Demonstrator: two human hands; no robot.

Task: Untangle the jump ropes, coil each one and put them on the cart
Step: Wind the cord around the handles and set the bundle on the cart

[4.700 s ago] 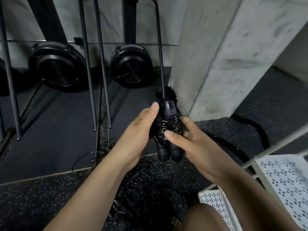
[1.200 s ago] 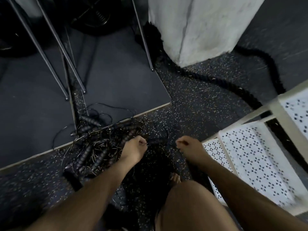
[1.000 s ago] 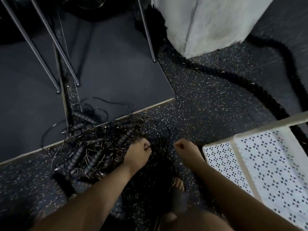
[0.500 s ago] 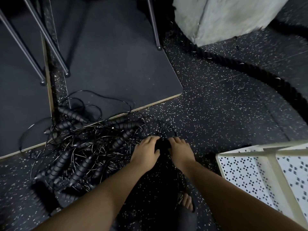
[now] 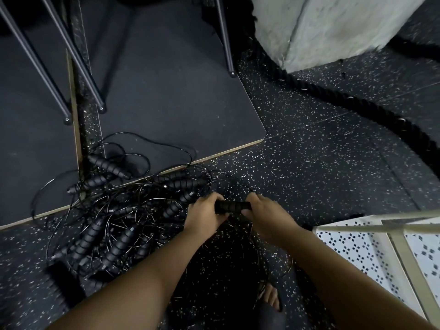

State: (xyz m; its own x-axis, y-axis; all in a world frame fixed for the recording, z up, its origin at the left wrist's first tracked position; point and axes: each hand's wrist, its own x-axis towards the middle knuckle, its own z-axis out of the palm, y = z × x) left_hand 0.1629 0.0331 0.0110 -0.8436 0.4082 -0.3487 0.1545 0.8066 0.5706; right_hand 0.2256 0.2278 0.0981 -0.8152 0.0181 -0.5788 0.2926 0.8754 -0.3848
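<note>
A bare foot (image 5: 270,297) rests at the near edge on the dark speckled rubber floor (image 5: 309,163). To the right stands the white perforated cart (image 5: 396,244), only its corner in view. On the floor to the left lie the tangled jump ropes (image 5: 119,225), thin black cords and ribbed handles in a heap that spills onto a black mat (image 5: 166,91) with a pale edge. Thin metal legs (image 5: 224,39) stand on the mat. Beyond, a thick braided rope (image 5: 333,97) curves round the foot of a concrete pillar (image 5: 333,27).

Both arms reach down and forward. The left grip (image 5: 206,216) and right grip (image 5: 266,216) each curl round one end of a black handle (image 5: 233,206), held level between them just right of the heap.
</note>
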